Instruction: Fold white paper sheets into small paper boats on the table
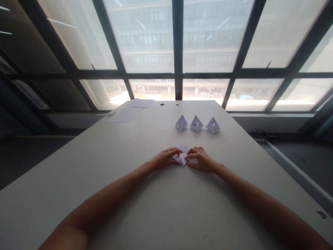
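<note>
A small piece of folded white paper [183,149] lies on the white table between my two hands. My left hand [166,158] grips its left side, the thumb low and the fingers curled over the top. At the right side, the fingers and thumb of my right hand [201,159] pinch the paper's edge. Creases and a pointed lower corner show; the fingertips hide parts of both sides. Beyond the hands stand three folded paper boats in a row: a left one [181,123], a middle one [196,124] and a right one [213,125].
Loose sheets of white paper [123,114] lie at the table's far left, some overlapping. Two small dark round spots, one a hole [162,104], sit near the far edge of the table [125,211]. Large framed windows rise behind it.
</note>
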`<state>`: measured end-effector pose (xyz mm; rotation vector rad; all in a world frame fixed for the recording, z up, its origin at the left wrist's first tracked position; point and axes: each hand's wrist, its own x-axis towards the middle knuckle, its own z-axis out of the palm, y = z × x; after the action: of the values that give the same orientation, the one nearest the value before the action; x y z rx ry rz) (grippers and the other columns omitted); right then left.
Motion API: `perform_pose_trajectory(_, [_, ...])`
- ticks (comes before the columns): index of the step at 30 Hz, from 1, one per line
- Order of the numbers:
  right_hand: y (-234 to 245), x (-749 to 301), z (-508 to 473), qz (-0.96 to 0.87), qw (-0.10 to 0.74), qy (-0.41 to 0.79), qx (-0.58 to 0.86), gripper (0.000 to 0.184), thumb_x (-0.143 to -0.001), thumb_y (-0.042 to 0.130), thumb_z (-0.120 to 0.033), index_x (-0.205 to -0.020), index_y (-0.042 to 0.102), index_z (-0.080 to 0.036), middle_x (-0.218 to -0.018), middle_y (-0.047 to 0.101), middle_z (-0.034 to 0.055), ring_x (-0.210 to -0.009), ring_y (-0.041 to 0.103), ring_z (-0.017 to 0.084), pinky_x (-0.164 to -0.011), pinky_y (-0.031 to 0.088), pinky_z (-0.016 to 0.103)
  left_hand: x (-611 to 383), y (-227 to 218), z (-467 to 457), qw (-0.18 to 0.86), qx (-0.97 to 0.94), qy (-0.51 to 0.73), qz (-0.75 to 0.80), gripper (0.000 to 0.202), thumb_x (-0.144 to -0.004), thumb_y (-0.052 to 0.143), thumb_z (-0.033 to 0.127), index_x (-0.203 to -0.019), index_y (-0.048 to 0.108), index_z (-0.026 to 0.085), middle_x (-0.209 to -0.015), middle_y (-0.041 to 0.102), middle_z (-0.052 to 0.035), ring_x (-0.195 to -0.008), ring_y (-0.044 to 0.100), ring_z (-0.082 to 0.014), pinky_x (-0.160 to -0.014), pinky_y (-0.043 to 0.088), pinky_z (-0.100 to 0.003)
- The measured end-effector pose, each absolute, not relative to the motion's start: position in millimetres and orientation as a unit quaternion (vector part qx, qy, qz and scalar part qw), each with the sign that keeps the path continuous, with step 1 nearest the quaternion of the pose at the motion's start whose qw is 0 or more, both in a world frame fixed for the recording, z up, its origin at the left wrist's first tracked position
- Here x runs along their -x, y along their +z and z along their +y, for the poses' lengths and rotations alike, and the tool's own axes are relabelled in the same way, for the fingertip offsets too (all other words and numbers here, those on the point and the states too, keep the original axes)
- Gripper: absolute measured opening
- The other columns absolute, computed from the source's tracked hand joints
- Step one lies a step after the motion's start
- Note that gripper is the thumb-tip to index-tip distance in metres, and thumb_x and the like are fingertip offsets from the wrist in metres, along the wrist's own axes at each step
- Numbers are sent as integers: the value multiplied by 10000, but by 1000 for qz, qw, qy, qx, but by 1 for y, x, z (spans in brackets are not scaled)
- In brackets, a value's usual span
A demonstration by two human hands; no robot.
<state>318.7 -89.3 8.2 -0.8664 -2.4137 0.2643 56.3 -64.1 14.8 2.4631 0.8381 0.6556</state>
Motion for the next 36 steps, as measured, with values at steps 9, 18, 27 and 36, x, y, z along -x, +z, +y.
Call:
perform_pose_trajectory(9, [-2,-314,-76,-866,348,109,342,154,-944,591,-239,-896,737,-235,-890,720,67,-861,624,208,-831,446,352,-68,14,-69,240,-857,312,332,414,-997,451,420,-812,707,153,-780,627,-50,-717,547,-164,-727,435,-279])
perform_pose_trajectory(18, [-3,-298,-75,-781,360,176,480,279,-980,464,-334,-979,709,-202,-772,707,25,-675,601,155,-665,414,255,-78,6,-64,226,-795,363,430,204,-920,534,232,-1012,698,154,-859,703,-31,-758,624,-151,-736,487,-259])
perform_pose_trajectory(27, [-11,-297,-71,-807,314,84,493,251,-918,601,-231,-1152,682,-191,-953,675,75,-933,594,213,-862,443,313,-75,4,-70,59,-884,291,360,501,-966,431,125,-1455,477,230,-1502,459,-107,-1435,365,-235,-1186,303,-444])
perform_pose_trajectory(36, [1,-305,-87,-850,214,51,478,428,-915,628,-438,-1271,633,-199,-1217,606,136,-1116,513,277,-957,403,407,-57,2,-56,200,-922,93,320,757,-940,571,506,-1569,279,202,-1614,256,-137,-1506,220,-272,-1229,153,-448])
